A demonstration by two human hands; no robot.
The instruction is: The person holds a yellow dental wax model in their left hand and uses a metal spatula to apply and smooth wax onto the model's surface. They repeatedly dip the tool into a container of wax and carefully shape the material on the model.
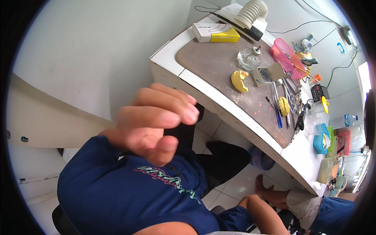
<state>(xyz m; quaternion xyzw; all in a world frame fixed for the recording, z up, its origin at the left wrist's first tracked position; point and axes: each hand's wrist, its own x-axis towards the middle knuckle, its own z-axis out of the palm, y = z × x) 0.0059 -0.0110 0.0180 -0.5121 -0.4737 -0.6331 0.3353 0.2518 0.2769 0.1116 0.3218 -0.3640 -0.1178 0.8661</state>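
My left hand (156, 121) is raised in front of my chest, with the fingers bent and the thumb apart from them. Nothing is in it, and it touches nothing; motion blurs it slightly. Beyond it stands the workbench, its white edge (223, 92) nearest. On the bench's brown mat (207, 58) lie a yellow dental cast (238, 81) with a pink part and a second yellow cast (283, 105) among hand tools. A glass spirit lamp (249, 59) and an opened small box (260, 77) are close to the first cast. My right forearm shows at the lower edge; its hand is out of view.
A white and yellow carton (215, 33), a ribbed hose (251, 15) and a pink basket (287, 58) stand at the back. A blue pen (279, 119) and blue basket (322, 139) are farther right. Another person in beige shorts (307, 203) sits at lower right. Below the bench is a bin (261, 159).
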